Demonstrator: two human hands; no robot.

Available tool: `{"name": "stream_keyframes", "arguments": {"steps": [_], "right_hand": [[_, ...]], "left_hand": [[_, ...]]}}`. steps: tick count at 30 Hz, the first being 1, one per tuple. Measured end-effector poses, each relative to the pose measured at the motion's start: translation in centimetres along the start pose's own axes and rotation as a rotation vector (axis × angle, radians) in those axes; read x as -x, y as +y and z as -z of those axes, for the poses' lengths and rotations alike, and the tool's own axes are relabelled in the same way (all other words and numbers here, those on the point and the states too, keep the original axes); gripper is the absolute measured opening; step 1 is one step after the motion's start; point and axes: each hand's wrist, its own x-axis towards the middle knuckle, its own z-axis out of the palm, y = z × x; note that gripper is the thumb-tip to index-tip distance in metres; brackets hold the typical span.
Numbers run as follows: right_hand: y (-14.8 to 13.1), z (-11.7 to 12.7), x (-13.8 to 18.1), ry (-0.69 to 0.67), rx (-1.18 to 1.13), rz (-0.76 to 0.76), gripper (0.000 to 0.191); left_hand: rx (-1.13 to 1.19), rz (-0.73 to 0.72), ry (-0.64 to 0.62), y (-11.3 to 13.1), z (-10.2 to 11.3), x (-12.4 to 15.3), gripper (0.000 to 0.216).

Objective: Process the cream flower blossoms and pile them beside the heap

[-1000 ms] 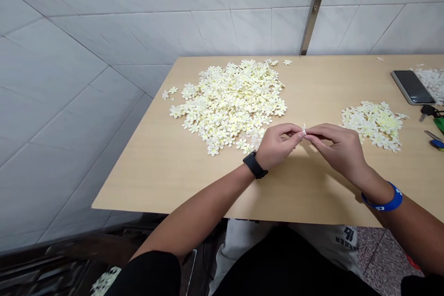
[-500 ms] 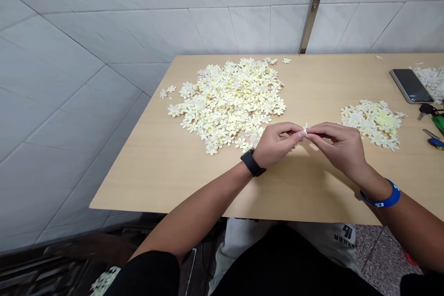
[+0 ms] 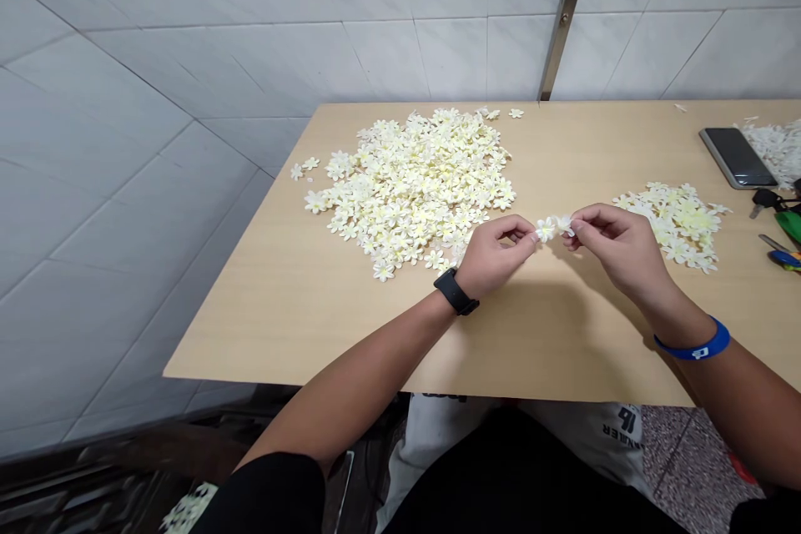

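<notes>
Over the table, between two lots of flowers, the left hand pinches the near edge of a white flower with thumb and fingertips, and the right hand pinches a second flower just beside it. Half a second ago the fingertips nearly met around a small white bit; now they stand farther apart, and both blossoms show in the gap. The fingers cover parts of the petals, so how the two flowers join (if they do) cannot be told. Left of the hands, the large heap spreads, its near edge partly behind the left hand; the smaller pile lies beyond the right. Farther right rests a phone. The white pile beside it and a blue-handled tool are cut off by the picture's edge.
</notes>
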Motion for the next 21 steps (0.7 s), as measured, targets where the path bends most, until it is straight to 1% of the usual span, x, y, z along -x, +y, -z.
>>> {"name": "stream_keyframes", "arguments": {"steps": [2, 3, 4, 6, 8, 9, 11, 13, 15, 18, 21], "right_hand": [[0.2, 0.6, -0.6, -0.003, 0.003, -0.034, 0.013], [0.3, 1.1, -0.9, 0.015, 0.067, -0.029, 0.013], [0.4, 1.7, -1.2, 0.052, 0.181, -0.002, 0.012], [0.6, 3.5, -1.8, 0.146, 0.509, 0.104, 0.01], [1.0, 5.5, -2.3, 0.199, 0.838, 0.198, 0.013], [1.2, 6.4, -2.5, 0.194, 0.963, 0.209, 0.016], [1.7, 7.5, -2.6, 0.118, 1.121, 0.187, 0.016], [1.7, 7.3, -2.2, 0.001, 1.122, 0.191, 0.011], [1.1, 5.8, -1.3, -0.091, 0.967, 0.253, 0.008], [-0.4, 2.4, 0.3, -0.084, 0.672, 0.388, 0.01], [-1.2, 0.0, 1.2, -0.037, 0.6, 0.562, 0.01]], "left_hand": [[-0.011, 0.008, 0.014, -0.1, 0.0, -0.1, 0.015], [-0.011, 0.01, 0.017, -0.1, 0.1, -0.1, 0.015], [-0.008, 0.01, 0.018, -0.1, 0.1, -0.1, 0.015], [0.001, 0.008, 0.021, -0.1, 0.1, -0.1, 0.015], [0.01, 0.009, 0.028, -0.1, 0.0, -0.1, 0.014], [0.012, 0.011, 0.035, -0.2, 0.0, -0.1, 0.014], [0.012, 0.02, 0.055, -0.2, 0.0, -0.1, 0.012], [0.002, 0.031, 0.067, -0.2, -0.1, 0.0, 0.011], [-0.015, 0.035, 0.058, -0.2, -0.1, 0.0, 0.012], [-0.028, 0.011, 0.018, -0.2, -0.2, 0.1, 0.015], [0.002, -0.02, -0.041, -0.3, -0.2, 0.3, 0.019]]}}
